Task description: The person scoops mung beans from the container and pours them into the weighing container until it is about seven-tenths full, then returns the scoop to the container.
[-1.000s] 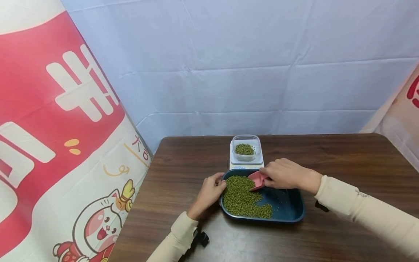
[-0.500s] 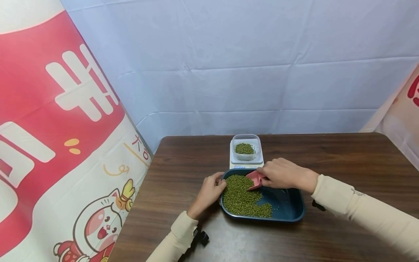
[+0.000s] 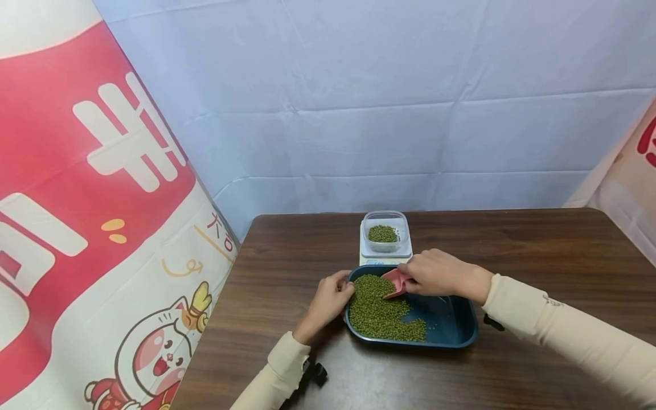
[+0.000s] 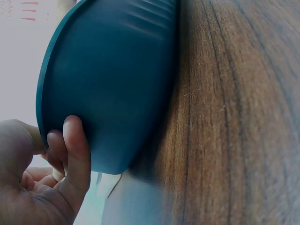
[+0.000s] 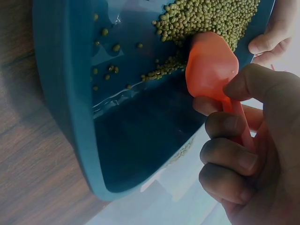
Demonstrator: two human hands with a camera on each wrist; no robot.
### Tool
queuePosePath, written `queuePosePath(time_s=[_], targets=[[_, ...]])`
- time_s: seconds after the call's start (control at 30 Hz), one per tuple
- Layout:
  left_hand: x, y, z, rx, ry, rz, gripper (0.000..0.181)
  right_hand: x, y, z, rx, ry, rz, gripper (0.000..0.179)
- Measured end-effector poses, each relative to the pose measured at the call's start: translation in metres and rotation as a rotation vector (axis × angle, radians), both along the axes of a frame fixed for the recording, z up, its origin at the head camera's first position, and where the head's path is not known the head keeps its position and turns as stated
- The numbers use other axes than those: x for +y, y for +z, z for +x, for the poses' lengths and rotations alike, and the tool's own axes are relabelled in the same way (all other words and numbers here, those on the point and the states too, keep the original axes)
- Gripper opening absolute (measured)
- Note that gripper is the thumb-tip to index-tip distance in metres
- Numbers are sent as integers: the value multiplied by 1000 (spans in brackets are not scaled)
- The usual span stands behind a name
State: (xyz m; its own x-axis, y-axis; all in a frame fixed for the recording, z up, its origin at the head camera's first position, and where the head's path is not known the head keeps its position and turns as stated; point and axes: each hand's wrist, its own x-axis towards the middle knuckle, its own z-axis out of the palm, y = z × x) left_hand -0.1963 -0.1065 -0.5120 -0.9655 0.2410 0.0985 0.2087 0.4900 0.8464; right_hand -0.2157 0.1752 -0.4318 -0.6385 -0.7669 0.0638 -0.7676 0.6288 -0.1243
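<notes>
A dark blue tray [image 3: 446, 324] on the table holds a heap of green mung beans [image 3: 379, 307], gathered toward its left side. My left hand [image 3: 328, 299] pinches the tray's left rim; in the left wrist view its fingers [image 4: 77, 140] lie against the outer wall, with the thumb on the rim's other side. My right hand [image 3: 441, 273] grips the handle of a pink scoop [image 3: 394, 282]. The scoop's front edge is in the beans near the tray's far side. In the right wrist view the fingers curl round the handle and the scoop [image 5: 211, 65] meets the heap.
Just behind the tray, a white kitchen scale [image 3: 385, 254] carries a clear plastic container [image 3: 385, 216] with a smaller pile of mung beans in it. The brown wooden table [image 3: 538, 256] ends at a pale cloth backdrop. A few loose beans [image 5: 112, 69] lie on the tray floor.
My right hand has pushed the scoop slightly to the left, further into the bean heap. My left hand stays at the tray's rim.
</notes>
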Motion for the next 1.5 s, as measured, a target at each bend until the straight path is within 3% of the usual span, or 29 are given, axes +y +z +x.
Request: queuePosePath(time_s=[0.67,1.5], targets=[[1,-1,0,-9,5,-12,33,-7,-5,-3,-60,11,-1,23],[0,0,-1,0,2,-16,34,-21,-10,-8,-39,54,-6,21]])
